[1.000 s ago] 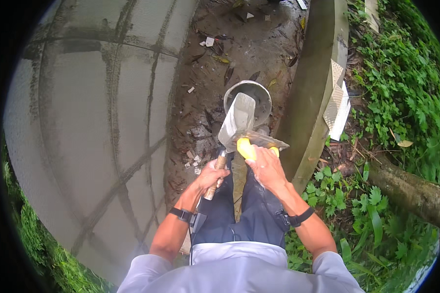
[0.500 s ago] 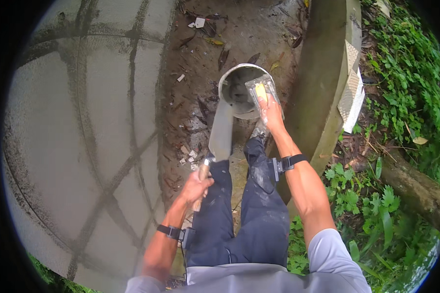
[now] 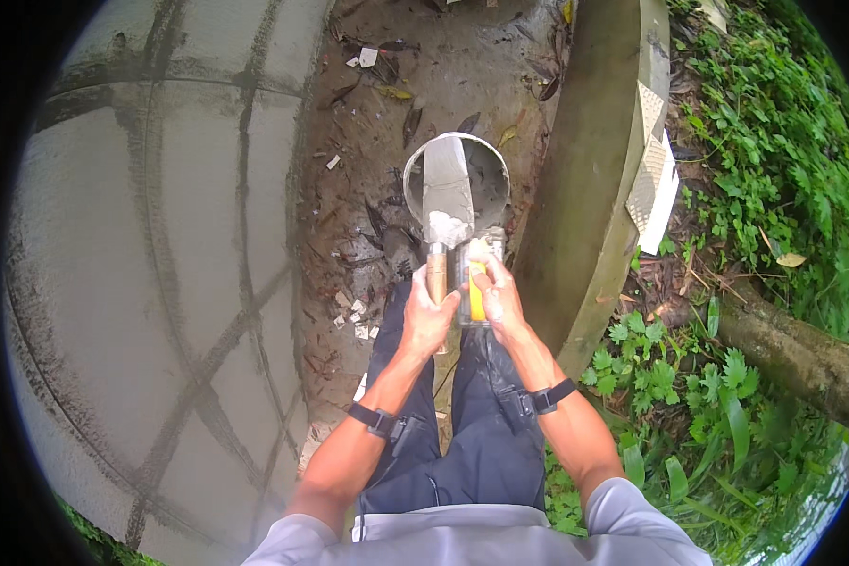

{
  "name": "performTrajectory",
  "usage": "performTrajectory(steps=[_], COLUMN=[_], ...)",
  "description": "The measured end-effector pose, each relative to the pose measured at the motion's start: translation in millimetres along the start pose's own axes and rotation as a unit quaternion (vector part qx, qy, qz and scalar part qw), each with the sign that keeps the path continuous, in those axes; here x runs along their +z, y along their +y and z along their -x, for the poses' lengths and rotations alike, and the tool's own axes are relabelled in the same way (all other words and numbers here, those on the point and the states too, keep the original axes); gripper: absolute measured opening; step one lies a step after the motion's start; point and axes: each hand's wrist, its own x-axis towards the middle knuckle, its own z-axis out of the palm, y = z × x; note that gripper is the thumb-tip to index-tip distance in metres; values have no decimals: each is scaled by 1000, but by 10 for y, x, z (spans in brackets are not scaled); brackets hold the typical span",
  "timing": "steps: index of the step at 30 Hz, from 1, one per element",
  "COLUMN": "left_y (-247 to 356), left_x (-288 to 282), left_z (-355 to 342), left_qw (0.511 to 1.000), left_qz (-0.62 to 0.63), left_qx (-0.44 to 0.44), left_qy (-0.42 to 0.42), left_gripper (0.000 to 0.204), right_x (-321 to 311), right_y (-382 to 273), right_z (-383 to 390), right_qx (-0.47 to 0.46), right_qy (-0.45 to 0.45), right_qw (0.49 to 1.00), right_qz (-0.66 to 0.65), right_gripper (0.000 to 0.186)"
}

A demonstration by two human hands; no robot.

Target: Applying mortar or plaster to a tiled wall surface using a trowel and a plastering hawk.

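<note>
My left hand [image 3: 426, 318] is closed round the wooden handle of a long-bladed trowel [image 3: 446, 179]. The blade lies across the mouth of a round bucket [image 3: 505, 170], and a pale wet lump of mortar [image 3: 448, 227] sits on it near the handle. Grey material shows inside the bucket, partly hidden by the blade. My right hand [image 3: 505, 304] grips the yellow handle of a plastering float [image 3: 477, 294], right beside the trowel's handle on the near side of the bucket. Some pale paste clings to the float's far end, by my fingers.
A grey plastered surface [image 3: 208, 236] with dark crossing bands fills the left. To the right runs a low curved concrete wall [image 3: 585, 160] with textured tile pieces [image 3: 647, 184] on its outer side. Plants and a log [image 3: 792, 354] lie beyond. Leaves and white chips [image 3: 357, 307] litter the ground.
The trowel has swung up from beside my left leg to rest over the bucket, now carrying mortar. My right hand has drawn the float back from the bucket's rim toward me, beside the trowel.
</note>
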Motion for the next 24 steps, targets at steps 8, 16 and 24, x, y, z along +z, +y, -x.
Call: performTrajectory(steps=[8, 16, 24], left_y=[43, -21, -208], left_x=[209, 144, 155], left_z=[54, -60, -882], left_qw=[997, 993, 990], left_qz=[-70, -85, -91], left_qx=[-16, -71, -73], left_qy=[-18, -35, -79], left_gripper=[70, 74, 72], right_x=[70, -203, -334], right_y=[113, 255, 221], right_z=[82, -72, -521], right_qx=[-26, 7, -21], right_qy=[1, 52, 63], right_qw=[1000, 997, 996], right_qz=[-8, 57, 66], right_gripper=[42, 44, 57])
